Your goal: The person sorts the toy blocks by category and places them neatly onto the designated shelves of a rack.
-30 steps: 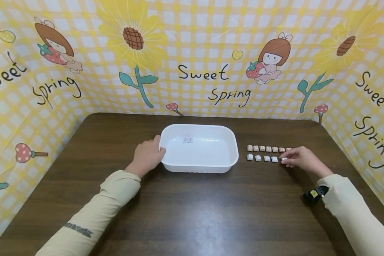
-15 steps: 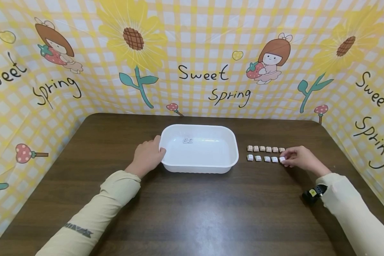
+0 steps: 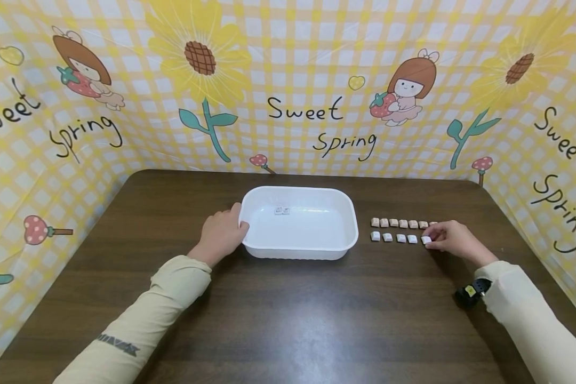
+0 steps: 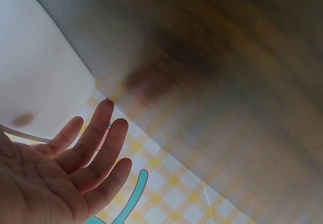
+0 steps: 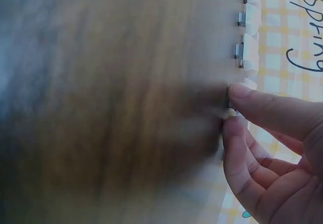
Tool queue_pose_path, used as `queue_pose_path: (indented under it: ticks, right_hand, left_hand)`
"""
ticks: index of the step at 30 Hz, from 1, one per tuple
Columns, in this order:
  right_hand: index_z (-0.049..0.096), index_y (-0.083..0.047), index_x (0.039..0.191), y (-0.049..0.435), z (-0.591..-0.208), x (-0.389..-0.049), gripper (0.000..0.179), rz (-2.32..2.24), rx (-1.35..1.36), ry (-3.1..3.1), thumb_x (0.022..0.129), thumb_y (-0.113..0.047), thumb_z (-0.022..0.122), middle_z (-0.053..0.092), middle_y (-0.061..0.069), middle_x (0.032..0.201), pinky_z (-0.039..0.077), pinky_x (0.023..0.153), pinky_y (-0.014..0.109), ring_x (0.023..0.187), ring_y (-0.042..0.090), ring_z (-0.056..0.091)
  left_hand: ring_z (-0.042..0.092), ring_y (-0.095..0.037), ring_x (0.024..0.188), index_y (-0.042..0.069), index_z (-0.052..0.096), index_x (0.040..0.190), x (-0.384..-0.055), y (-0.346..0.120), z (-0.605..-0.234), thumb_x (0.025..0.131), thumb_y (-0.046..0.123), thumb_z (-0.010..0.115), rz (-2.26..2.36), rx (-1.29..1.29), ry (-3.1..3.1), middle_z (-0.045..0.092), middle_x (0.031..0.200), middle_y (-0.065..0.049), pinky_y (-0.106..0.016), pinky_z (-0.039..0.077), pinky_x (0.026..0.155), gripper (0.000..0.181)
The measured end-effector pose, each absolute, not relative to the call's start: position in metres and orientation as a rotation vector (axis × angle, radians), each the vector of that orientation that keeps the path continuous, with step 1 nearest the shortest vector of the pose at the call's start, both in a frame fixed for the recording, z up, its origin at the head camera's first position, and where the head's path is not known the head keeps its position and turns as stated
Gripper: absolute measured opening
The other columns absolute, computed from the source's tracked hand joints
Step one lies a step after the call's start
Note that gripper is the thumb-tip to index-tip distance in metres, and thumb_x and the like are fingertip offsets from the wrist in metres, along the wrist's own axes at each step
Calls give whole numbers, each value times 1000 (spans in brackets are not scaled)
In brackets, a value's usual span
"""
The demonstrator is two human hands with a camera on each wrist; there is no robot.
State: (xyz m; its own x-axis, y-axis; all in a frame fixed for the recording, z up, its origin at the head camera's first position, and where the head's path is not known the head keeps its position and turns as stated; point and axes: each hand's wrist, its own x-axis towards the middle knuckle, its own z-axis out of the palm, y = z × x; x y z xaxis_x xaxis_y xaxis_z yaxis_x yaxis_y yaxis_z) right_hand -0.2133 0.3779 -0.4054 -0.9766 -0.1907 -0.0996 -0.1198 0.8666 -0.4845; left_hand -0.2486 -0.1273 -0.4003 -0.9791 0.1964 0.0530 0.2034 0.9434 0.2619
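Note:
At the right of the table, my right hand (image 3: 453, 240) pinches a white keycap (image 3: 426, 241) between thumb and forefinger, at the right end of the front row of white keycaps (image 3: 401, 238). A small gap separates it from its neighbour. Just behind runs a row of cream keycaps (image 3: 403, 223), its right end partly hidden by the fingers. My left hand (image 3: 223, 232) holds the left rim of a white plastic basin (image 3: 297, 255). In the left wrist view the other fingers (image 4: 101, 171) stretch out loosely beside the basin wall. Two keycaps (image 3: 281, 210) with dark lettering lie inside the basin.
The dark wooden table (image 3: 278, 320) meets a yellow checked cloth (image 3: 297, 64) at its back and sides. A black watch-like band (image 3: 472, 290) sits at the right wrist. Table surface lies between the basin and the keycap rows.
The right hand shifted slightly left with the keycap, against the row, then back right, leaving a small gap. The left hand and basin have stayed put.

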Motion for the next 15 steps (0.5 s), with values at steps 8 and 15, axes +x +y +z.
queue_pose_path:
  ticks: [8, 15]
  right_hand:
    - [68, 0, 90, 376, -406, -216, 15, -738, -302, 2922, 78, -7, 72, 69, 11, 79, 44, 55, 23, 64, 7, 55]
    - [67, 1, 92, 378, -404, -216, 21, -728, -304, 2918, 76, -10, 75, 68, 9, 78, 45, 56, 23, 64, 7, 57]
  left_hand:
    - [57, -31, 72, -2, 47, 121, -248, -127, -400, 89, 28, 43, -432, -310, -3082, 64, 91, -19, -42, 44, 65, 44]
    - [57, -30, 71, -2, 47, 119, -248, -127, -400, 89, 29, 43, -430, -314, -3077, 63, 89, -18, -41, 43, 64, 43]
